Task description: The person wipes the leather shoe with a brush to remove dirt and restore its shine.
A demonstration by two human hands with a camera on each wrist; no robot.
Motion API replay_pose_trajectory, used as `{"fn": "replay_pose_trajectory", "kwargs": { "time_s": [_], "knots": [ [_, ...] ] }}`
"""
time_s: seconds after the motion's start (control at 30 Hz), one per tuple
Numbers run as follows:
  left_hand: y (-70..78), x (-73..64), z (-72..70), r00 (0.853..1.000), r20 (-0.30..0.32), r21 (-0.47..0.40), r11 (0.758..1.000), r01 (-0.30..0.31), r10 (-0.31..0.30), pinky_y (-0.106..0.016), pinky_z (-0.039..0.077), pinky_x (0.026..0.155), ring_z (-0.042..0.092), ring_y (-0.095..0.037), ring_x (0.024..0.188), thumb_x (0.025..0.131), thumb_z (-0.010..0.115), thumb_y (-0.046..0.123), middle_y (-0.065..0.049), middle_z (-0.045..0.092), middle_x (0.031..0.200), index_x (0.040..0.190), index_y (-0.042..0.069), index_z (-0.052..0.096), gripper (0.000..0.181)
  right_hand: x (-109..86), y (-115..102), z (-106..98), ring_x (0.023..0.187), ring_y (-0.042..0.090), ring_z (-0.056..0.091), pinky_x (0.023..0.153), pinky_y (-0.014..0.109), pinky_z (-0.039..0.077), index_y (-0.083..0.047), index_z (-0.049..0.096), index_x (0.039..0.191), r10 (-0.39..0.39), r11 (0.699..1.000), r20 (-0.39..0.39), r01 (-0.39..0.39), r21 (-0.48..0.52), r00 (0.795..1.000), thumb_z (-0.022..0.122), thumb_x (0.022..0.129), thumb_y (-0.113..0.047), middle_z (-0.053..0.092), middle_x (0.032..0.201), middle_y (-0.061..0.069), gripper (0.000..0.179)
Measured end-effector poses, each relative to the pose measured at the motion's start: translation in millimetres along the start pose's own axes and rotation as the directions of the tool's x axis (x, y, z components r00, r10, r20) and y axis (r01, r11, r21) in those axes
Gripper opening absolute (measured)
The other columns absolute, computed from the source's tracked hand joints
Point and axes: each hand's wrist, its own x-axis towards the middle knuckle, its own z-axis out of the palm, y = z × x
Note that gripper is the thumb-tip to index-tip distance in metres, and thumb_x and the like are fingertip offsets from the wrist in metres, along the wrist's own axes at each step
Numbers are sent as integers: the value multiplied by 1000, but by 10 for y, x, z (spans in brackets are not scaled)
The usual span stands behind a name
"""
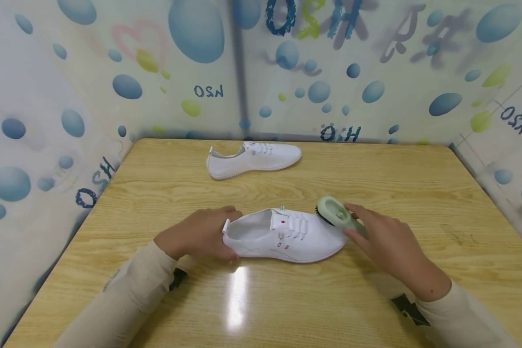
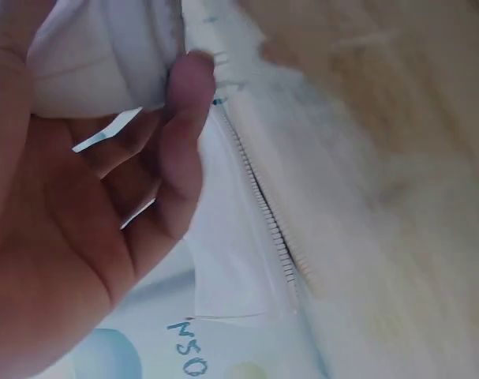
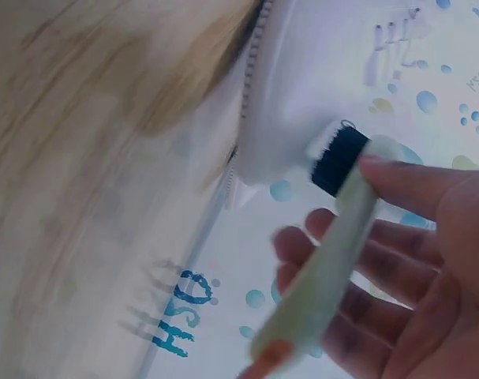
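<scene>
A white lace-up shoe (image 1: pixel 252 249) lies sole down on the wooden table, toe to the right. My left hand (image 1: pixel 206 234) grips its heel from the left, thumb on one side and fingers on the other; the left wrist view shows the hand (image 2: pixel 81 213) curled around the heel (image 2: pixel 105 63). In my right hand (image 1: pixel 389 239) is a pale green scrub brush (image 1: pixel 332 211) with dark bristles, held by its handle. The bristles (image 3: pixel 339 160) meet the shoe's toe (image 3: pixel 290 134) in the right wrist view, where the hand (image 3: pixel 405 260) wraps the handle.
A second white shoe (image 1: pixel 261 159) stands toward the back of the wooden table (image 1: pixel 396 183), its toe also pointing right. Behind the table's far edge rises a wall covering (image 1: pixel 261 72) printed with blue and green drops and letters.
</scene>
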Motion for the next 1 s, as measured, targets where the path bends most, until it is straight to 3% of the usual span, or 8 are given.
{"fn": "replay_pose_trajectory", "kwargs": {
  "time_s": [0.13,0.23,0.37,0.47,0.57,0.67,0.77,1.0],
  "knots": [
    [34,18,-2,994,-96,83,996,-35,43,-30,50,65,61,-8,75,64,90,43,13,63,106,112,27,62,58,-5,-19,7,94,38,70,66,50,55,-7,55,141,-31,999,-93,34,27,995,74,91,-21,69,118,24,55],
    [69,35,7,987,-139,138,988,-67,87,-31,51,64,63,-10,74,65,90,40,11,65,104,113,24,60,59,1,-27,20,95,36,69,69,50,55,-6,55,141,-56,997,-171,64,43,984,75,90,-17,69,114,22,56],
    [113,57,34,965,-201,239,964,-117,167,-32,54,65,66,-11,76,66,90,37,8,66,103,116,23,60,61,17,-34,34,100,37,68,75,53,54,-4,55,139,-64,993,-255,87,79,965,77,87,-12,69,117,21,57],
    [150,67,54,949,-234,317,939,-131,211,-32,53,60,65,-11,70,66,91,39,7,64,103,116,23,59,61,19,-40,37,106,39,66,80,55,54,-2,56,136,-53,989,-277,88,115,959,77,86,-9,68,121,22,55],
    [178,67,63,948,-233,349,929,-125,215,-30,49,52,59,-10,59,66,90,42,5,60,101,115,23,57,61,16,-47,29,107,38,66,80,55,54,-2,58,134,-49,986,-254,88,141,966,76,88,-8,67,121,22,50],
    [187,58,62,954,-219,306,943,-131,203,-28,47,51,56,-10,57,67,91,40,4,58,102,118,22,56,64,6,-51,12,107,38,66,79,53,55,-3,60,133,-47,983,-198,81,165,979,74,90,-10,67,122,22,45],
    [171,52,65,961,-192,208,965,-159,200,-29,50,56,59,-12,64,70,92,33,3,57,106,125,22,53,68,-2,-50,-6,106,36,67,78,52,56,-6,61,133,-46,980,-140,71,187,989,72,92,-13,68,123,20,43],
    [65,30,53,983,-80,-68,983,-173,167,-39,55,85,64,-19,98,79,85,13,0,55,118,138,26,43,73,-7,-38,-72,108,33,68,81,51,55,-9,61,135,-64,977,-66,76,201,996,70,94,-17,69,124,16,43]
  ]
}}
